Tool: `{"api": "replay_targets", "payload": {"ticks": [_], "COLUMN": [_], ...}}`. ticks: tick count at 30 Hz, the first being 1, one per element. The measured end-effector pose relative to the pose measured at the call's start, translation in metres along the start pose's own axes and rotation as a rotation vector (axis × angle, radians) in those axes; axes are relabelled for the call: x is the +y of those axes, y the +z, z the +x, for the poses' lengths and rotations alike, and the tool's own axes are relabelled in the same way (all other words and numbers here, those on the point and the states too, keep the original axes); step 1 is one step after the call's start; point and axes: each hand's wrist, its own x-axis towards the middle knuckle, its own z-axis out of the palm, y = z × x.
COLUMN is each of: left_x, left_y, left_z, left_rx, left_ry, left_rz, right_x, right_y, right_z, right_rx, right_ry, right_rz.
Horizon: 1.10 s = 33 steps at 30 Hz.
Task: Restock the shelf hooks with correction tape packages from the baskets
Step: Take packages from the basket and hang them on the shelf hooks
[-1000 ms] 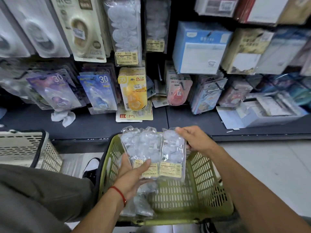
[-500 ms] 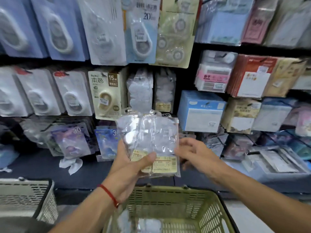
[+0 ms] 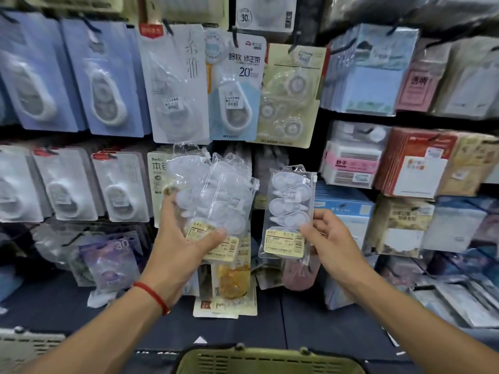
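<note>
Hands up at the hook wall, both loaded. Left hand [image 3: 179, 247] grips a fanned stack of clear packages [image 3: 213, 195], thumb curled across the yellow label at the bottom front, the other fingers wrapped behind; the tops of the bags splay out above the fingertips. Exact count in that stack is hard to tell, probably two or three, plastic overlaps and blurs. Red cord bracelet [image 3: 152, 295] on that wrist.

Right hand [image 3: 328, 238] pinches a single correction tape package [image 3: 290, 211] at its lower right edge, thumb on the front just beside the yellow barcode label, fingers curled behind. Package stands upright above the thumb, hang hole at the top, four white tape units stacked inside. It is apart from the left stack, a dark gap between them.

Beyond the fingertips of both hands: carded correction tapes [image 3: 235, 87] hanging in rows on hooks, blue-backed ones to the left, a cream three-pack to the right. Past the right fingers, boxed and bagged paper goods [image 3: 359, 71] on the neighbouring section. Below the wrists, green basket [image 3: 270, 360] rim at the bottom edge; pale basket [image 3: 24, 344] corner at lower left.
</note>
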Motion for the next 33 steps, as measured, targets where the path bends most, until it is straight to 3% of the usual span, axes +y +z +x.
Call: {"api": "replay_targets", "payload": {"ticks": [10,21,24,27,29,33], "left_x": [-0.003,0.003,0.003,0.002,0.001,-0.002], "left_y": [-0.002,-0.01,-0.007,-0.001,0.006,0.025], "left_z": [0.006,0.0,-0.002,-0.004,-0.006,-0.014], "left_rx": [0.076,0.09,0.082,0.025,-0.037,-0.116], "left_ry": [0.023,-0.004,-0.042,-0.097,-0.154,-0.206], "left_rz": [-0.047,-0.05,-0.069,-0.14,-0.196,-0.224], "right_x": [-0.001,-0.004,-0.005,-0.004,-0.006,-0.008], "right_y": [-0.002,0.004,0.004,0.008,0.016,0.037], "right_z": [-0.005,-0.002,-0.003,-0.012,-0.018,-0.027], "right_rx": [-0.088,-0.027,0.029,0.133,0.092,-0.161], "right_ry": [-0.063,-0.011,0.057,-0.03,-0.067,-0.037], "right_rz": [-0.007,-0.01,-0.213,-0.563,-0.459,-0.152]}}
